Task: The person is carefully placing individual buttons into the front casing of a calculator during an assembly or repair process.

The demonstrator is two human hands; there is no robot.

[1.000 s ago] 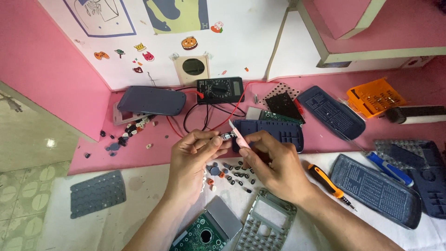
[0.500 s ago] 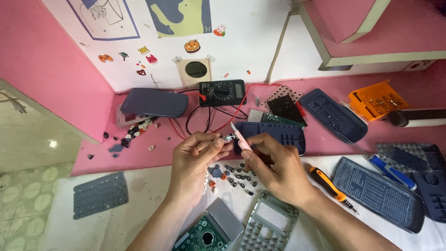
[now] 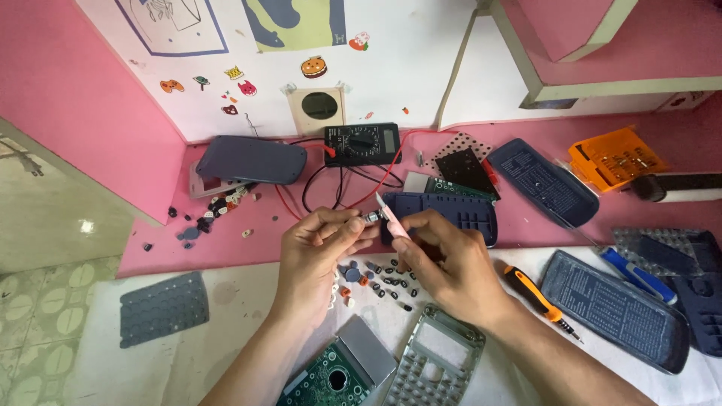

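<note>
My left hand pinches a small silvery metal part between thumb and fingers. My right hand holds pink tweezers, whose tip touches that part. Both hands hover over a scatter of small dark and orange calculator buttons on the white cloth. Just below lie a green circuit board with a grey display and a grey keypad frame.
A black multimeter with red and black leads sits at the back. Dark blue calculator shells, an orange screwdriver, an orange bit case, a grey rubber keypad and loose buttons surround the hands.
The view has shifted slightly. Both hands stay together in the same place, still working the small part with the tweezers.
</note>
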